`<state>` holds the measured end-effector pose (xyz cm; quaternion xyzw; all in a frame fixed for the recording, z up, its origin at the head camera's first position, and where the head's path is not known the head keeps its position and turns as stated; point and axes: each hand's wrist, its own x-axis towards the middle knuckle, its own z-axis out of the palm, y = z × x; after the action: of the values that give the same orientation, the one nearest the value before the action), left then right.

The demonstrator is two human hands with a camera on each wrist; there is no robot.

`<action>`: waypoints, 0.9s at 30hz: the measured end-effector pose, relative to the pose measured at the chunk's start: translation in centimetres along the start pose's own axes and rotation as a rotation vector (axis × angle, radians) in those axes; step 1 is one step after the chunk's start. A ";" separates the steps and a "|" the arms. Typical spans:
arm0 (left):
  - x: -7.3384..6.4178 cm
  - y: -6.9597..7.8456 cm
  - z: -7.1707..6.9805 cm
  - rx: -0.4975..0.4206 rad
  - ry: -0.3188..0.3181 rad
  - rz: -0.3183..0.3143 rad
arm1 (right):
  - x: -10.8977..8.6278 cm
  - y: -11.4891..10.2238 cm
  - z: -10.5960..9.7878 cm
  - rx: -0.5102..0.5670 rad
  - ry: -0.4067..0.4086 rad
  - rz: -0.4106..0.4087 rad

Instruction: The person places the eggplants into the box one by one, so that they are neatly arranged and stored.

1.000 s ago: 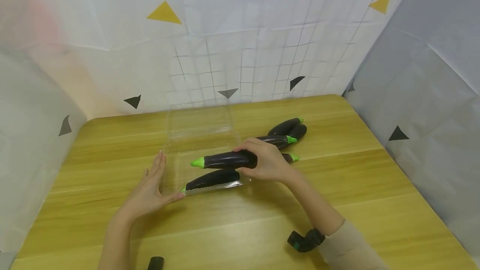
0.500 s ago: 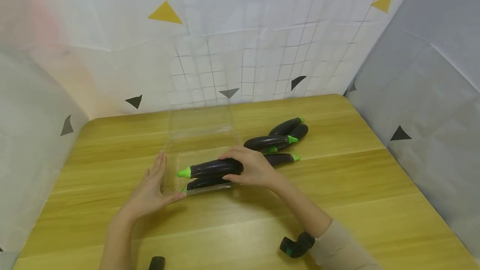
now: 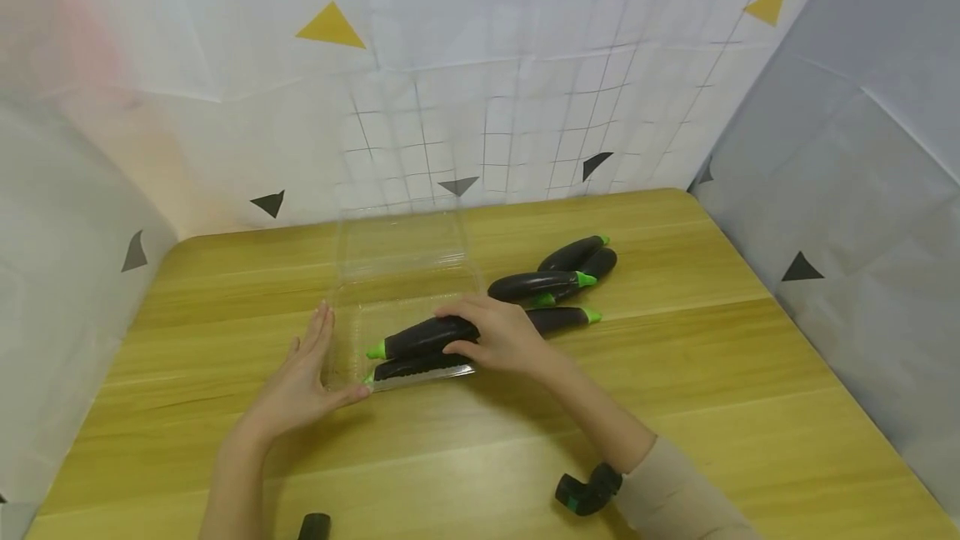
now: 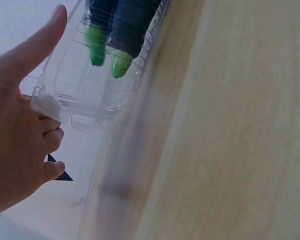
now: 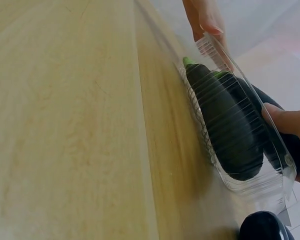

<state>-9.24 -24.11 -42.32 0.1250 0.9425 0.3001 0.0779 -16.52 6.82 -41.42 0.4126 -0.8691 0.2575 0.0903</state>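
My right hand (image 3: pixel 506 336) grips a dark purple eggplant (image 3: pixel 426 337) with a green stem end, low inside a clear plastic clamshell box (image 3: pixel 347 340). Alongside it, against the near wall of the box, lies another eggplant (image 5: pixel 222 122), seen through the clear side in the right wrist view. At the box's left end, my left hand (image 3: pixel 296 382) steadies it with fairly straight fingers along the side and the thumb at the front corner. Both green stem ends (image 4: pixel 121 62) point toward the left hand. The blunt end of the gripped eggplant is partly covered by my right fingers.
The box's clear lid (image 3: pixel 401 240) stands open behind it. Several more eggplants (image 3: pixel 536 284) lie in a loose group to the right of the box, on the wooden table (image 3: pixel 480 465). White sheeting (image 3: pixel 225 132) hangs behind the table.
My right hand has moved left and down, lowering the eggplant into the box beside the one lying there. My left hand has stayed at the box's left end.
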 end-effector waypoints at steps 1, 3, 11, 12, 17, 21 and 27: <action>0.0 0.0 0.0 -0.004 -0.001 -0.002 | 0.1 0.0 0.0 -0.004 -0.002 0.010; 0.0 0.0 0.1 -0.008 -0.002 -0.002 | 0.2 0.0 0.1 -0.003 -0.004 0.029; 0.0 0.0 0.1 -0.025 -0.004 -0.018 | 0.3 0.1 0.4 -0.016 -0.009 0.035; 0.0 0.0 0.2 -0.024 -0.004 -0.019 | 0.3 0.1 0.4 -0.014 -0.012 0.032; 0.0 0.0 0.2 -0.026 -0.004 -0.017 | 0.0 0.2 0.5 0.006 -0.016 0.020; 0.0 0.0 0.2 -0.016 -0.001 -0.015 | -0.5 0.3 0.3 0.018 0.040 0.009; 0.1 0.0 0.2 -0.016 0.000 -0.016 | -2.0 0.5 -0.8 0.077 0.158 0.026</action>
<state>-9.26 -24.00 -42.44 0.1170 0.9410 0.3070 0.0810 -15.62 8.82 -41.64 0.3827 -0.8541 0.3237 0.1389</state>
